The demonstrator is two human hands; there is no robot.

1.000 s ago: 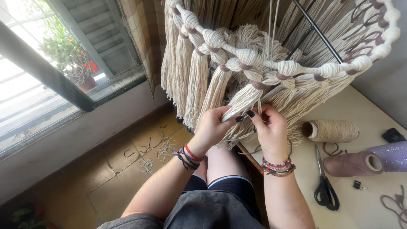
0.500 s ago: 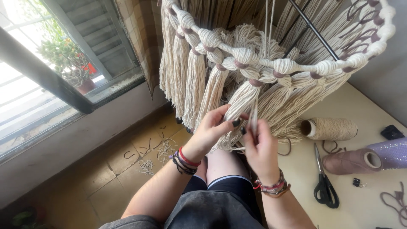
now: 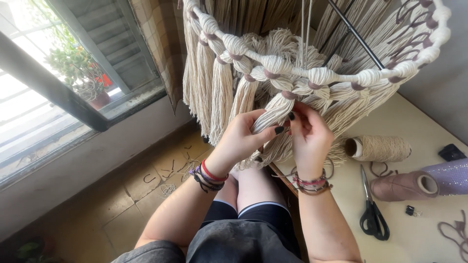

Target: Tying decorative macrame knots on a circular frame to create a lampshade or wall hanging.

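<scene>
Two hands are working close together on one cream tassel (image 3: 274, 113) that is hanging from a big ring of macramé cord (image 3: 312, 73) in front of the person. At the right side a pale worktop (image 3: 414, 126) is carrying a spool of cream cord (image 3: 379, 148), a pair of black scissors (image 3: 373, 214), a brownish cone of thread (image 3: 404, 185) and a small black clip (image 3: 410, 210). Below, a tiled floor (image 3: 122, 214) is showing short scraps of cord, and at the left a window (image 3: 53, 97) is letting in daylight, with a potted plant (image 3: 80, 73) standing outside on the sill. The left hand (image 3: 241, 139) is reaching up from below, with its thumb and fingers closing around the lower part of the tassel. The right hand (image 3: 309, 134) is standing just beside it, with its fingertips pinching the same tassel near the wrapped neck, so both hands are narrow and holding the cord. Both wrists are wearing several bracelets, and the forearms are rising from the person's lap.
</scene>
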